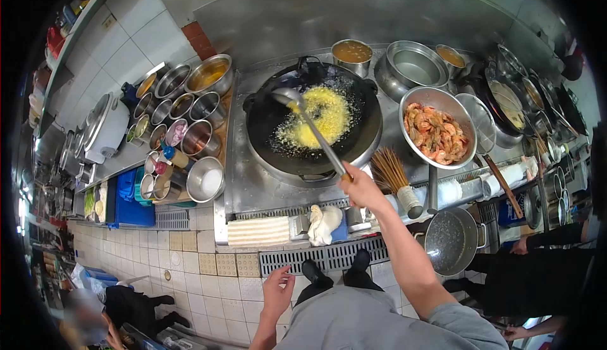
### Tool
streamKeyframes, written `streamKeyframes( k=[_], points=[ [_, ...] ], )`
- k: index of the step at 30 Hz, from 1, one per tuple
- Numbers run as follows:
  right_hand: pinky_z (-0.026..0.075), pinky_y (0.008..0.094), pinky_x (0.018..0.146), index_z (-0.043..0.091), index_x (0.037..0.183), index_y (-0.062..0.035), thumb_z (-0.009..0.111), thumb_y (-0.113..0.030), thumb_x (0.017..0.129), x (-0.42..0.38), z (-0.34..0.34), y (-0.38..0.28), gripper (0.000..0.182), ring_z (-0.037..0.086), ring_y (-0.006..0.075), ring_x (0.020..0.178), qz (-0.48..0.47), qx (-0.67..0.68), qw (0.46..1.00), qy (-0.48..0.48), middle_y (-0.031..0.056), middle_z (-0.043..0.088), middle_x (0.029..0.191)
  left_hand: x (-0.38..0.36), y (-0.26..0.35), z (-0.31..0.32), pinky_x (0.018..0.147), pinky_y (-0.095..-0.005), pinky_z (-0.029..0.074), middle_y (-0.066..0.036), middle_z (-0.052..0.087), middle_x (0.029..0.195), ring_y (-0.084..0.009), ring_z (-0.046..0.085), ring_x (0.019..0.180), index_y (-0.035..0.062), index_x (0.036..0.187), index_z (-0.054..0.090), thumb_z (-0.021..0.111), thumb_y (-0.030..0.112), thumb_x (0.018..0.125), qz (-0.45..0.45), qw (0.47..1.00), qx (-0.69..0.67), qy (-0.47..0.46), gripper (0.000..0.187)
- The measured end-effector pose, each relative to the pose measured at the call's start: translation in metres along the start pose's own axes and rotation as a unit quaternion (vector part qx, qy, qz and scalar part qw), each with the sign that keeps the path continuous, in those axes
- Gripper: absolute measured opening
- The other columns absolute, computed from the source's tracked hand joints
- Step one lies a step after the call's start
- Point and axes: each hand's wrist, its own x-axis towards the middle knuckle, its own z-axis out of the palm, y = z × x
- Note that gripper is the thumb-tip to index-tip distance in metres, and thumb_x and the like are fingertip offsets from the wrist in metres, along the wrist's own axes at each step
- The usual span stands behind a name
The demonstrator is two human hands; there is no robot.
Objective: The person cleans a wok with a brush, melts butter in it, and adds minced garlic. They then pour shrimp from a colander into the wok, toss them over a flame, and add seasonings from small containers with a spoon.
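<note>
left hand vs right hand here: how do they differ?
The right hand is closed around the ladle handle, arm stretched out toward the wok; the left hand is open, fingers spread, holding nothing. The right hand is over the stove edge; the left hand hangs low by the body, above the tiled floor. Both are bare.

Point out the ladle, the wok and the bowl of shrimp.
ladle (314,129): head view, middle of its long handle.
wok (262,125): head view, bare dark inner wall left of the yellow food.
bowl of shrimp (422,94): head view, upper metal rim.
</note>
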Motion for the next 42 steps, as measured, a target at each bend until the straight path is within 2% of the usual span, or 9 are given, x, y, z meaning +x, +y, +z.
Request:
streamKeyframes(
  k=[3,7,11,15,19,24,29,37,42],
  points=[
    [0.035,0.0258,0.035,0.037,0.147,-0.0049,0.060,-0.011,0.088,-0.047,-0.009,0.007,0.064,0.045,0.0082,0.041,0.004,0.033,0.999,-0.038,-0.0013,0.046,0.061,0.000,-0.002,-0.005,0.070,-0.0269,0.053,-0.012,0.066,0.100,-0.0151,0.065,0.084,-0.0018,0.114,0.063,0.066,-0.001,0.086,-0.005,1.000,-0.011,0.013,0.028],
    [0.036,0.0251,0.037,0.040,0.147,-0.0101,0.062,-0.011,0.088,-0.093,-0.044,-0.012,0.063,0.045,0.0075,0.044,0.115,-0.013,0.993,0.040,-0.0005,0.048,0.065,-0.008,-0.008,-0.009,0.070,-0.0272,0.053,-0.013,0.067,0.098,-0.0157,0.066,0.084,-0.0025,0.112,0.063,0.066,-0.001,0.086,-0.016,0.999,-0.010,0.035,0.026],
    [0.043,0.0298,0.044,0.038,0.145,-0.0001,0.062,-0.012,0.087,-0.042,-0.052,0.003,0.064,0.052,0.0140,0.051,-0.003,-0.113,0.989,0.097,0.0048,0.054,0.068,-0.007,0.000,-0.001,0.070,-0.0274,0.053,-0.013,0.067,0.097,-0.0153,0.066,0.084,-0.0027,0.111,0.064,0.066,0.000,0.086,-0.027,0.999,-0.006,0.020,0.025],
    [0.047,0.0313,0.048,0.039,0.145,-0.0008,0.059,-0.013,0.088,0.007,-0.009,0.027,0.062,0.053,0.0147,0.052,-0.044,-0.065,0.990,0.113,0.0064,0.055,0.071,0.005,0.010,0.012,0.071,-0.0276,0.054,-0.012,0.067,0.097,-0.0150,0.066,0.084,-0.0018,0.112,0.064,0.067,0.000,0.086,0.009,1.000,-0.011,-0.011,0.026],
    [0.037,0.0273,0.037,0.039,0.146,-0.0076,0.058,-0.010,0.090,-0.052,-0.012,0.012,0.059,0.046,0.0093,0.041,0.019,0.074,0.996,-0.038,0.0001,0.046,0.063,0.012,0.005,0.013,0.068,-0.0297,0.055,-0.015,0.065,0.096,-0.0191,0.067,0.082,-0.0001,0.113,0.063,0.066,0.000,0.086,0.032,0.999,-0.021,-0.012,0.026],
    [0.033,0.0253,0.036,0.040,0.147,-0.0098,0.060,-0.010,0.090,-0.104,-0.067,-0.007,0.060,0.042,0.0075,0.042,0.133,0.029,0.991,0.007,-0.0023,0.046,0.065,0.004,0.004,0.008,0.070,-0.0273,0.053,-0.012,0.068,0.098,-0.0151,0.066,0.083,-0.0011,0.111,0.064,0.066,0.000,0.086,0.005,0.999,-0.014,0.028,0.025],
    [0.037,0.0264,0.043,0.038,0.146,-0.0045,0.059,-0.009,0.088,-0.042,-0.047,0.008,0.062,0.043,0.0076,0.049,0.010,-0.022,0.996,0.085,-0.0008,0.047,0.067,0.009,0.016,0.020,0.069,-0.0256,0.053,-0.012,0.068,0.096,-0.0144,0.066,0.082,-0.0012,0.111,0.064,0.067,0.001,0.086,-0.010,1.000,-0.012,-0.004,0.025],
    [0.034,0.0237,0.036,0.035,0.149,-0.0065,0.058,-0.008,0.092,-0.093,-0.041,0.007,0.062,0.043,0.0070,0.041,0.093,0.091,0.990,-0.060,-0.0024,0.046,0.060,0.024,0.033,0.026,0.070,-0.0251,0.053,-0.012,0.067,0.097,-0.0135,0.066,0.084,-0.0018,0.112,0.064,0.066,0.000,0.087,0.022,0.999,-0.040,-0.025,0.025],
    [0.034,0.0242,0.037,0.035,0.149,-0.0055,0.058,-0.008,0.091,-0.068,-0.071,0.005,0.063,0.043,0.0076,0.042,0.064,0.017,0.997,0.028,-0.0024,0.047,0.063,0.021,0.030,0.035,0.073,-0.0258,0.053,-0.012,0.066,0.097,-0.0142,0.065,0.086,-0.0016,0.112,0.063,0.066,0.000,0.087,0.012,0.998,-0.059,-0.020,0.026]
  ],
)
